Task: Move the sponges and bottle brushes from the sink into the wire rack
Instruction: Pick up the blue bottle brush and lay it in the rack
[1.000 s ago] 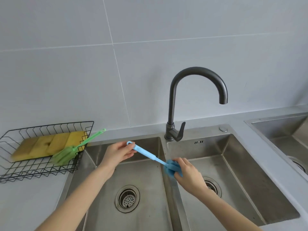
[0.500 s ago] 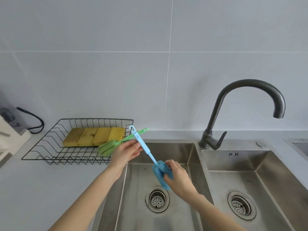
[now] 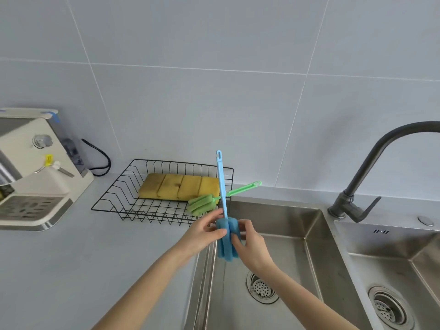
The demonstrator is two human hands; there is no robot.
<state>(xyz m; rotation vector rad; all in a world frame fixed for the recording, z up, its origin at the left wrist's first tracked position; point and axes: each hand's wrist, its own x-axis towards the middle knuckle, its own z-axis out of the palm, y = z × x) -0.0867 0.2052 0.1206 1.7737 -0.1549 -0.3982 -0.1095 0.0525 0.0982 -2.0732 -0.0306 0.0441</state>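
Holding blue bottle brush (image 3: 224, 244) upright by its foam head, over near-left sink (image 3: 307, 225) corner, handle up in front of wire rack (image 3: 112, 198). Left hand (image 3: 202, 235) and right hand (image 3: 250, 244) both pinching the foam. Already racked: yellow sponges (image 3: 178, 186) and green brush (image 3: 202, 204) (handle poking over the rim). Visible basins look bare, so probably last.
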